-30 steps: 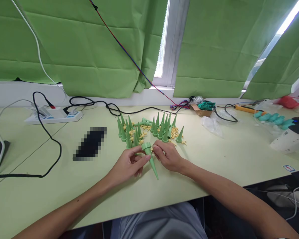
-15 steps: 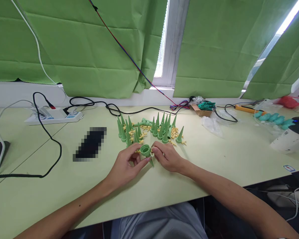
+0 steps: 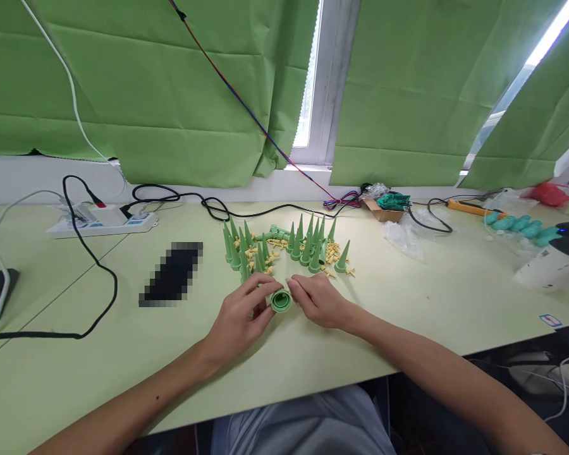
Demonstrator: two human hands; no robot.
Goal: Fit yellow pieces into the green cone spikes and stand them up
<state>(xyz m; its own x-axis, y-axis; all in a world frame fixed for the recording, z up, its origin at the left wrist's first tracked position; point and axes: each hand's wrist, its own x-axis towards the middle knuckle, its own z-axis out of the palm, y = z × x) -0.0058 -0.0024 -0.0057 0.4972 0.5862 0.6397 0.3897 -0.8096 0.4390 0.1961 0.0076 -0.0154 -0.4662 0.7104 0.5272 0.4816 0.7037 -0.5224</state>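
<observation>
Between my hands is a round green part (image 3: 281, 301), its ringed opening facing up toward me. My left hand (image 3: 244, 316) grips it from the left between thumb and fingers. My right hand (image 3: 317, 300) is closed beside its right edge, the fingertips pinched together; what they hold is too small to make out. Just beyond the hands, several green cones (image 3: 306, 253) stand upright in two groups. Small yellow pieces (image 3: 332, 253) lie among them, and a green jointed piece (image 3: 279, 231) rests behind.
A white power strip (image 3: 104, 222) with black cables and a blurred dark object (image 3: 171, 275) are at the left. At the back right lie a cardboard box (image 3: 384, 212) and clear plastic (image 3: 404, 240). A white container (image 3: 552, 265) is far right.
The green part has tilted and moved slightly down, and its cone tip no longer shows below. My left fingers have shifted over its upper edge. My right hand has barely moved.
</observation>
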